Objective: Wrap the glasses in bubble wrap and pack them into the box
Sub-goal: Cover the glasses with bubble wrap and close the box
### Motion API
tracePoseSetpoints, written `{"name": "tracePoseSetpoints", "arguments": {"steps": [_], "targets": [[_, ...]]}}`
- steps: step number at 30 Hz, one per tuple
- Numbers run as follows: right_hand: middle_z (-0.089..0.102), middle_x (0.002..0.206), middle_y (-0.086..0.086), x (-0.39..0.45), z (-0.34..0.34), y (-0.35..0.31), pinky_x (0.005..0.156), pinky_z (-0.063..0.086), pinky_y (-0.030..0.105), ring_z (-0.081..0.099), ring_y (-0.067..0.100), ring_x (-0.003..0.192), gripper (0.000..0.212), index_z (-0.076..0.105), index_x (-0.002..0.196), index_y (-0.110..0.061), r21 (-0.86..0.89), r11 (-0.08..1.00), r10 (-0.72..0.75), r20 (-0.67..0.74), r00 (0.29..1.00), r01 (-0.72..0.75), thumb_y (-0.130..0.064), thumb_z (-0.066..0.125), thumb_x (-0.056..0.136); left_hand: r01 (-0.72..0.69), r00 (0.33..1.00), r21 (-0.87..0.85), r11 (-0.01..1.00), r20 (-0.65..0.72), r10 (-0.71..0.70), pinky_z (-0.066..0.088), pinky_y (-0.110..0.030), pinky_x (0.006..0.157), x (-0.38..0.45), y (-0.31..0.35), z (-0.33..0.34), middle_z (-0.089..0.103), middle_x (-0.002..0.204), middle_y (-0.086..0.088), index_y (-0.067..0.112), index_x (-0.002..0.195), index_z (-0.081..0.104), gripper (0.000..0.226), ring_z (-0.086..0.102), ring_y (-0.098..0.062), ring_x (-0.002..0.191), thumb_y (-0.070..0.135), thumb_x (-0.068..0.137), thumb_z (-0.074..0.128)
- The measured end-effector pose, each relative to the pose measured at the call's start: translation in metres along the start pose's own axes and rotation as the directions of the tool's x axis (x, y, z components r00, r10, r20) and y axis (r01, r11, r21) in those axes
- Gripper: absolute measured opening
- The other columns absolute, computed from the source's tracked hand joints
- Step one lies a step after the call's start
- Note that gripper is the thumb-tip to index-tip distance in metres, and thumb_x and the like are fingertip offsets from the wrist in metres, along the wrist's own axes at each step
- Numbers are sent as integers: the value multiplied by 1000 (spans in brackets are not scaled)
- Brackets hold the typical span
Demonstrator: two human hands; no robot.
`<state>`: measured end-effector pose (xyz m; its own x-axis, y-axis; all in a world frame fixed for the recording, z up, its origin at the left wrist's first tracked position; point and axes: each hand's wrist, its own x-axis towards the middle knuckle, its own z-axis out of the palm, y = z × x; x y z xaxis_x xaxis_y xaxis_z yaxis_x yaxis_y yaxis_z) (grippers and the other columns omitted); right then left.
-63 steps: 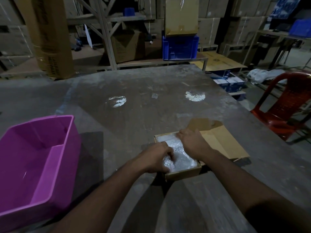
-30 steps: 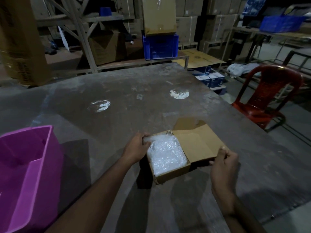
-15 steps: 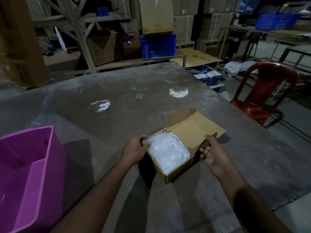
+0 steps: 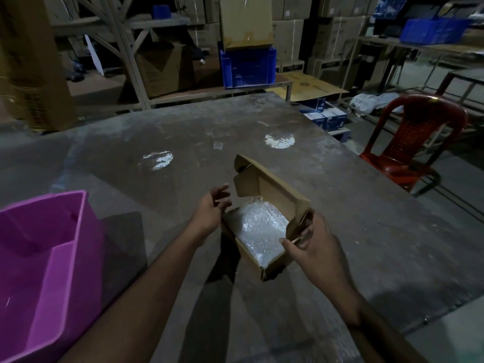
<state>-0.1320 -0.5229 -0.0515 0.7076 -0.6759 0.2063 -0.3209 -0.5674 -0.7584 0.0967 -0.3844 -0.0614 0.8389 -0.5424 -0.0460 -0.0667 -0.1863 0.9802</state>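
Lying inside the small cardboard box (image 4: 251, 254), the white bubble wrap bundle (image 4: 262, 229) fills most of the open cavity; whatever it encloses is hidden by the plastic. The box sits on the grey table (image 4: 353, 231), near the person, turned at an angle. Its lid (image 4: 272, 188) stands raised and tilted over the far right side, with a small side flap folded at its far end.

The right hand (image 4: 314, 242) is at the box's right wall, its grip closed on the near edge of the raised lid, thumb toward the bundle and fingers behind the cardboard. The left hand (image 4: 212, 210) is just beside the box's left far corner, fingers spread and loosely curved, its grip open and holding nothing; whether the palm touches the wall cannot be told.

A pink plastic bin (image 4: 52, 271) stands on the table well to the left. Beyond the table's right edge is a red plastic chair (image 4: 416, 142). Behind the table, a blue crate (image 4: 247, 66) sits among stacked cardboard cartons.
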Motion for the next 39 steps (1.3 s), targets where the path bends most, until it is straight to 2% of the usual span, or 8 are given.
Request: {"name": "tracePoseSetpoints", "arguments": {"steps": [3, 9, 16, 25, 30, 34, 37, 39], "targets": [[58, 99, -8, 1, -3, 4, 59, 39, 22, 61, 12, 82, 63, 46, 122, -37, 53, 999, -6, 42, 999, 4, -37, 86, 75, -31, 997, 14, 999, 74, 30, 50, -16, 82, 5, 5, 4, 64, 118, 4, 20, 123, 60, 36, 60, -7, 110, -6, 102, 48], [60, 110, -14, 0, -9, 9, 62, 51, 16, 66, 4, 79, 64, 48, 124, -41, 133, 991, -28, 144, 989, 9, -30, 88, 75, -77, 997, 1, 997, 23, 77, 49, -10, 65, 17, 2, 7, 63, 88, 0, 7, 96, 58, 16, 63, 12, 69, -9, 97, 57], [57, 111, -18, -4, 0, 8, 65, 47, 9, 63, -2, 90, 56, 52, 124, -37, 98, 995, -40, 74, 996, 32, -32, 85, 79, -75, 997, 71, 995, 31, 73, 49, -31, 69, 24, -1, 3, 69, 80, -9, -1, 92, 64, 6, 63, -21, 76, 4, 96, 66], [56, 115, -17, -4, 1, 7, 67, 48, 6, 63, -1, 91, 59, 54, 129, -31, 111, 993, -41, 100, 994, 30, -28, 86, 79, -99, 990, 121, 988, 113, 85, 49, -40, 80, 20, 8, -7, 71, 82, -11, 13, 82, 67, 15, 65, -24, 80, 0, 89, 68], [53, 125, -15, -4, 4, 8, 86, 50, 12, 59, 1, 104, 74, 51, 139, -27, 46, 997, -62, 128, 990, 56, -22, 88, 75, -78, 996, 245, 966, 71, 63, 58, -32, 77, 20, 2, -14, 75, 86, -4, 4, 92, 69, 8, 69, -6, 80, 7, 86, 73], [50, 126, -16, -7, 8, 8, 76, 39, 3, 52, -1, 97, 75, 50, 142, -30, -51, 995, -80, 180, 980, 91, -14, 84, 77, -78, 997, 411, 908, 59, 59, 51, -12, 71, 3, -6, -22, 70, 77, 27, 23, 102, 63, 15, 62, 14, 76, 12, 96, 55], [49, 130, -16, -9, 11, 13, 82, 43, 12, 54, 5, 103, 73, 50, 142, -31, -96, 988, -105, 176, 979, 124, -14, 82, 78, -160, 981, 424, 892, 168, 97, 55, -40, 85, 1, -16, -36, 73, 99, -8, -2, 103, 71, 14, 60, -12, 98, 2, 90, 68], [48, 129, -19, -10, 12, 15, 82, 49, 17, 55, 6, 104, 68, 51, 140, -31, -107, 984, -122, 175, 977, 142, -16, 80, 81, -87, 983, 346, 934, 181, 25, 53, -34, 77, 0, -18, -38, 69, 87, -10, -3, 90, 69, 11, 61, -11, 83, -8, 94, 60]]}}
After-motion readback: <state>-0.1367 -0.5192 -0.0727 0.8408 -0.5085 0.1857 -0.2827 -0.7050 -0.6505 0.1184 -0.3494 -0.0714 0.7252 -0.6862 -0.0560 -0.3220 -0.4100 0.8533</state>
